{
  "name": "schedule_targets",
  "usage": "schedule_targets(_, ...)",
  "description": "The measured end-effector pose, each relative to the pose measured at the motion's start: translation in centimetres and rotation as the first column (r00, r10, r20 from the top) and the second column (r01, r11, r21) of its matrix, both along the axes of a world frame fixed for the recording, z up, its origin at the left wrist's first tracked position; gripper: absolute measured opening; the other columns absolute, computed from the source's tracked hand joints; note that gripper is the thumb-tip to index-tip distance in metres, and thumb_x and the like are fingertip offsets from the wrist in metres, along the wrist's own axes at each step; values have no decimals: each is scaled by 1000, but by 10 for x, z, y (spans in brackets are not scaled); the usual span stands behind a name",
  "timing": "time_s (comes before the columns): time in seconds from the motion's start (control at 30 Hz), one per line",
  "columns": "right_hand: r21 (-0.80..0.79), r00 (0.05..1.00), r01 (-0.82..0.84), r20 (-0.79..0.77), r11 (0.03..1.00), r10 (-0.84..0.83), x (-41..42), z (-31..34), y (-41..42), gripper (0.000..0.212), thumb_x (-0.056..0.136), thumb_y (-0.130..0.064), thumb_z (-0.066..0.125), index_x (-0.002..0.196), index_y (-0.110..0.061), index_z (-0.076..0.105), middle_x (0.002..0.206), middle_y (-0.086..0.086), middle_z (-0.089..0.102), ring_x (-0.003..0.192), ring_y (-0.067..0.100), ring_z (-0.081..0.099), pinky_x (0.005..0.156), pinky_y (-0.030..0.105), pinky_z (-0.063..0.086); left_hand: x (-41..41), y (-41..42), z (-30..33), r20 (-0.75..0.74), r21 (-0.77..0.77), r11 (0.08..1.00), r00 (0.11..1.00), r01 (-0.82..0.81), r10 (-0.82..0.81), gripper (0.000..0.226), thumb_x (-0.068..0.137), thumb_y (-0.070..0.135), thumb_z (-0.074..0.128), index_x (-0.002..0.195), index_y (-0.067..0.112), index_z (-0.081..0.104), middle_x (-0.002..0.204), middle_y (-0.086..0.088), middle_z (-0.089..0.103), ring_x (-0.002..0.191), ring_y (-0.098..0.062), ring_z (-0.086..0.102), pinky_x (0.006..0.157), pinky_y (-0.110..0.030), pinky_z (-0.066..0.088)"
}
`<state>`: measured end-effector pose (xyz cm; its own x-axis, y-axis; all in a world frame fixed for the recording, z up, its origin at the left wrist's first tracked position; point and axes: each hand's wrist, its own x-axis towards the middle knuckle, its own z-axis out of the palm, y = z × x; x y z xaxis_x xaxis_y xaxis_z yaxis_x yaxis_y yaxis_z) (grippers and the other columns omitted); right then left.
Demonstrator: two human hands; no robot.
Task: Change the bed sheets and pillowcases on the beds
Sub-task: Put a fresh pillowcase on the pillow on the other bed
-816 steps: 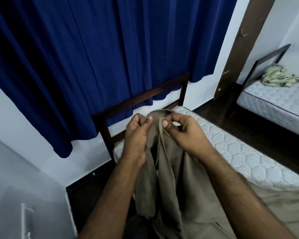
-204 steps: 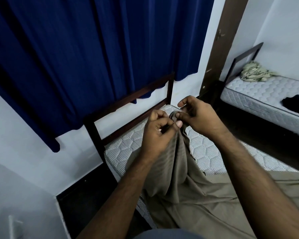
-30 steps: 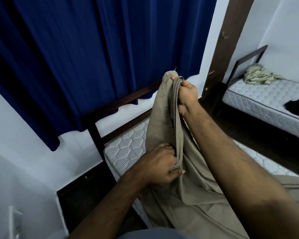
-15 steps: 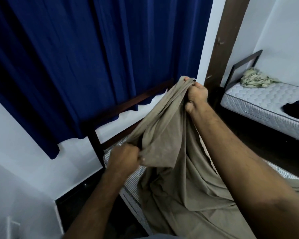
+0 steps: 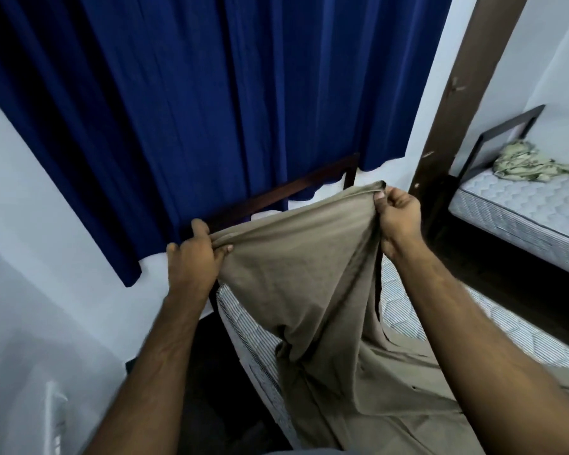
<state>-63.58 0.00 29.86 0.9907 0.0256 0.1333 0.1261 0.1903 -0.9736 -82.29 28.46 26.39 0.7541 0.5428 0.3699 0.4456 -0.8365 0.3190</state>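
While our left hand (image 5: 196, 257) and right hand (image 5: 397, 214) each grip the sheet (image 5: 309, 274) stretched between them, its end hangs over the bare mattress (image 5: 404, 310) below; spreading, tucking, pillowcases and the far bed (image 5: 519, 208) remain.

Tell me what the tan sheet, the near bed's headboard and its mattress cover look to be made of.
Tan sheet: thin matte woven cloth, likely cotton; it drapes in soft folds.
Headboard: dark stained wood, it seems, with a faint sheen.
Mattress: quilted fabric with stitched hexagons on top and a striped side.
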Motion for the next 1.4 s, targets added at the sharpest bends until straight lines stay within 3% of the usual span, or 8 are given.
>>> schedule_targets(0.17,-214,990,2,137,977,28,-5,-3,-12,15,99,-6,58,103,-5,72,99,-2,74,87,2,68,81,18,51,3,-6,-10,-28,-41,999,1000,-15,14,16,97,34,59,90,23,69,84,-6,72,89,-32,64,84,-40,30)
schedule_targets(0.37,-91,989,-58,132,994,70,-20,-2,-35,14,95,-3,62,106,-8,69,103,6,72,90,9,66,85,22,51,9,-34,-8,301,-382,910,953,163,-44,23,84,26,55,103,25,69,113,2,43,115,-27,46,104,-47,39)
schedule_targets(0.47,-70,990,-53,130,996,61,-36,-3,-44,25,90,6,57,102,-12,69,101,6,71,91,11,64,85,25,49,19,-68,2,524,-406,820,838,403,-152,12,84,26,63,93,21,69,127,-4,40,117,-8,46,101,-28,45)
schedule_targets(0.6,-99,983,-88,150,991,103,-62,1,-49,36,84,13,54,92,-19,69,94,4,70,88,16,62,84,28,49,26,-143,21,623,-766,55,760,641,-184,18,97,7,56,111,7,68,118,-13,67,107,-15,67,97,-32,53)
schedule_targets(0.67,-126,973,-132,173,983,152,-75,3,-52,35,85,14,54,91,-18,67,90,4,70,85,15,62,79,27,50,32,-178,21,598,-800,-85,776,594,-199,22,102,5,51,114,10,68,114,-9,72,106,-21,69,95,-36,54)
schedule_targets(0.9,-98,982,-69,169,993,85,-101,-6,-114,26,92,13,56,106,-9,59,100,16,64,94,18,62,86,27,51,55,-249,9,540,-748,68,665,660,-517,35,94,27,65,122,17,48,110,-14,67,97,-16,66,90,-41,54)
schedule_targets(1.2,-133,991,123,63,983,-115,-139,-50,-214,29,99,-6,61,127,-8,58,101,15,69,95,16,65,89,33,51,65,-349,-28,407,-651,280,636,705,-655,14,93,22,70,105,19,64,93,7,71,86,-9,68,80,-40,56)
schedule_targets(1.4,-337,996,-84,-19,938,83,-157,-84,-272,44,92,-8,70,133,-3,55,123,5,69,118,19,64,101,35,52,63,-406,-43,434,-786,75,634,613,-640,15,89,8,71,102,9,64,95,-3,73,91,-14,70,82,-34,58)
